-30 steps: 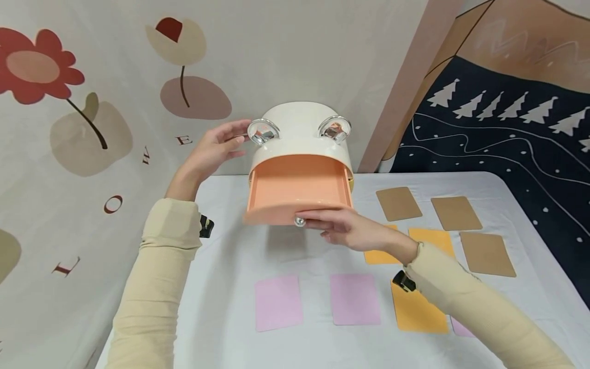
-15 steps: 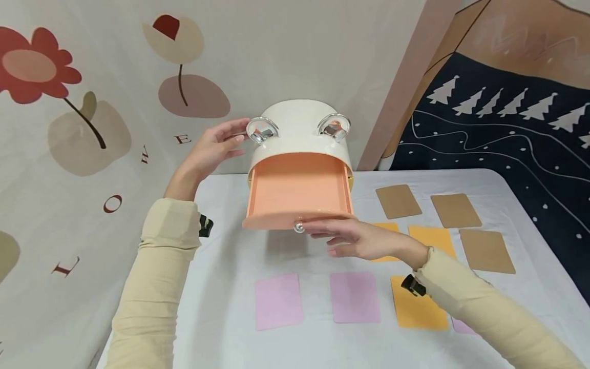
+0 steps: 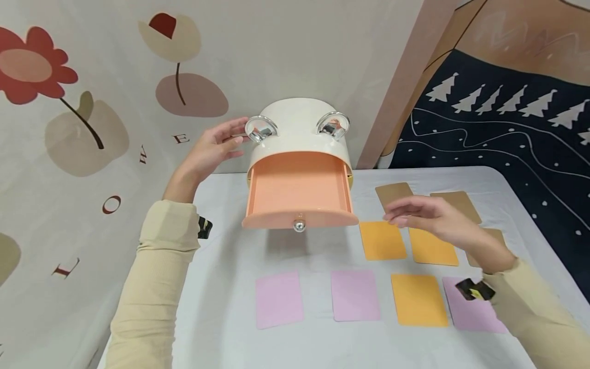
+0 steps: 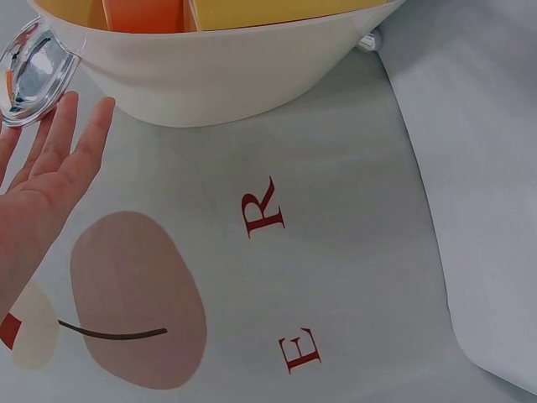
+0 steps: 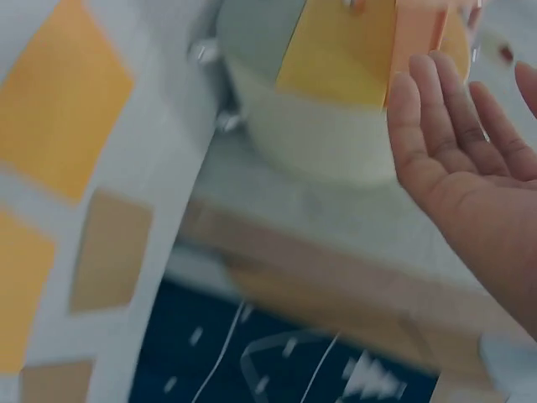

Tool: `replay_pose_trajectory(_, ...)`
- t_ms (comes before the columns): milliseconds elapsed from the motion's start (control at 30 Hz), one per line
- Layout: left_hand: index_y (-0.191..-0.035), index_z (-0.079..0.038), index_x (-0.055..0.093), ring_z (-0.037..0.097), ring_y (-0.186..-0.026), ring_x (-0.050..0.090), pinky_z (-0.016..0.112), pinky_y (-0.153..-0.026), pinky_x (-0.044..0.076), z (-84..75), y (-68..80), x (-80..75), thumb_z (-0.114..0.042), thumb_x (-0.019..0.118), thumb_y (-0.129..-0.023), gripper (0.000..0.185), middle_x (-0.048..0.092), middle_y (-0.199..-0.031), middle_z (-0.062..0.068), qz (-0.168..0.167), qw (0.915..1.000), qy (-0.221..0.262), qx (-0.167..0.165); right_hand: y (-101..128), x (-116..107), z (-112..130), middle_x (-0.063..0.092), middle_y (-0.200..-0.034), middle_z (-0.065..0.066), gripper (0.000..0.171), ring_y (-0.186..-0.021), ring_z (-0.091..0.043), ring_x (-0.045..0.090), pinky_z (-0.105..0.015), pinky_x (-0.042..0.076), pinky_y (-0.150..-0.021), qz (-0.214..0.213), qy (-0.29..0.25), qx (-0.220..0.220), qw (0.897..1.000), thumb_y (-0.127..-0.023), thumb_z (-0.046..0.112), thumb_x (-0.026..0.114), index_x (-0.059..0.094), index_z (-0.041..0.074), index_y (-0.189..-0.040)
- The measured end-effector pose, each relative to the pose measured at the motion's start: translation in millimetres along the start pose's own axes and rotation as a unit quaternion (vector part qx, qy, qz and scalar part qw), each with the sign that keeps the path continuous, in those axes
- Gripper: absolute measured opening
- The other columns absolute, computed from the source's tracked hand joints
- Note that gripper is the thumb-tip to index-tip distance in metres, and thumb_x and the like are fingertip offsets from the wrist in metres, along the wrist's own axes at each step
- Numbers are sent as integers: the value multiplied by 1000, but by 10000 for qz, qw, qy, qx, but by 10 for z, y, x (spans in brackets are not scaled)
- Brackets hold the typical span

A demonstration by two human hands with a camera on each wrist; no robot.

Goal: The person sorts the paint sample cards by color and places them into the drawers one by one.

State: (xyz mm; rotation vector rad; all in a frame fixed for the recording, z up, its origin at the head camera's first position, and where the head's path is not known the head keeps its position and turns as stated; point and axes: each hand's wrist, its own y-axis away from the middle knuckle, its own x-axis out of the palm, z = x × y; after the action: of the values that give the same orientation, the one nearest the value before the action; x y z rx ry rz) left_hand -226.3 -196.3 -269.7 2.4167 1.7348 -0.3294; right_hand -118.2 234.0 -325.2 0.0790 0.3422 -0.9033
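Gripping nothing with either flat-fingered hand: left hand [image 3: 209, 148] steadying storage box [image 3: 299, 133], drawer [image 3: 297, 192] already pulled out, right hand [image 3: 430, 215] hovering over cards [image 3: 382, 240] right of it, none stowed.

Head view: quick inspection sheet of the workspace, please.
Surface: white-covered table.
Job's things: cream drawer box with two shiny ear-shaped handles, top peach drawer pulled out, nothing seen inside.
Clutter: flat cards in rows: three pink, three orange, three brown, the brown partly hidden by the hand.
Grippers: left hand flat beside the box; right hand open above the cards, holding nothing.
Cables: nothing seen.
Surroundings: flower-print cloth; tree-print cloth.
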Motion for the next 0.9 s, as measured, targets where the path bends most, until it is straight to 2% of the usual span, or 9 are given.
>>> replay_pose_trajectory(167, -142, -9, 33, 26, -124, 41, 42, -98, 39, 3, 2, 5, -6, 44, -96, 48, 39, -138, 14, -12, 10000, -54, -15, 418, -215, -248, 63, -104, -5, 28, -92, -9, 61, -19, 51, -76, -717, 509, 787, 9930, -92, 0, 51, 52, -5, -119)
replay_pose_trajectory(333, -142, -9, 33, 27, -124, 40, 41, -98, 39, 8, 6, 3, -4, 44, -96, 48, 39, -138, 14, 0, 10000, -51, -6, 860, -321, -608, 61, -100, 10, 32, -87, -1, 58, -15, 49, -72, -1207, 1076, 1663, 9727, -92, 7, 54, 49, -10, -119)
replay_pose_trajectory(500, -142, -9, 32, 27, -124, 40, 42, -98, 38, 13, 9, -1, -5, 44, -96, 48, 38, -139, 15, 22, 10000, -23, 17, 1278, -339, -939, 59, -97, 13, 37, -82, 1, 55, -15, 49, -66, -1464, 1377, 2108, 9567, -91, 10, 57, 48, -14, -117)
replay_pose_trajectory(567, -142, -9, 32, 26, -124, 41, 42, -98, 38, 17, 7, 0, -5, 44, -96, 48, 39, -138, 14, 18, 10000, -26, 17, 1418, -332, -1050, 58, -95, 14, 39, -80, 2, 52, -15, 47, -64, -1596, 1609, 2281, 9469, -89, 12, 60, 49, -14, -116)
replay_pose_trajectory(667, -142, -10, 32, 25, -123, 42, 42, -98, 39, 22, 6, -3, -6, 45, -96, 49, 39, -138, 14, 15, 10000, -49, 30, 1585, -321, -1191, 56, -96, 12, 46, -77, 3, 46, -18, 45, -61, -1612, 1915, 2666, 9307, -85, 18, 65, 50, -11, -117)
replay_pose_trajectory(767, -142, -11, 32, 25, -123, 41, 43, -98, 38, 29, 6, -5, -6, 45, -96, 49, 39, -138, 14, 29, 10000, -36, 43, 1708, -308, -1298, 57, -100, 1, 54, -76, 3, 43, -19, 43, -60, -1469, 2120, 3120, 9144, -83, 25, 68, 48, -10, -119)
replay_pose_trajectory(833, -142, -11, 33, 26, -123, 42, 43, -98, 38, 32, 6, -5, -7, 46, -96, 49, 39, -138, 13, 37, 10000, -11, 28, 1766, -302, -1357, 56, -103, -9, 57, -77, -1, 43, -19, 42, -61, -1378, 2254, 3316, 9057, -81, 28, 70, 49, -9, -118)
replay_pose_trajectory(900, -142, -12, 33, 25, -123, 42, 44, -98, 38, 37, 6, -6, -8, 46, -96, 49, 39, -138, 13, 64, 10000, 6, 16, 1809, -300, -1405, 54, -105, -20, 58, -83, -11, 47, -20, 41, -62, -1331, 2360, 3413, 9001, -79, 28, 72, 49, -11, -116)
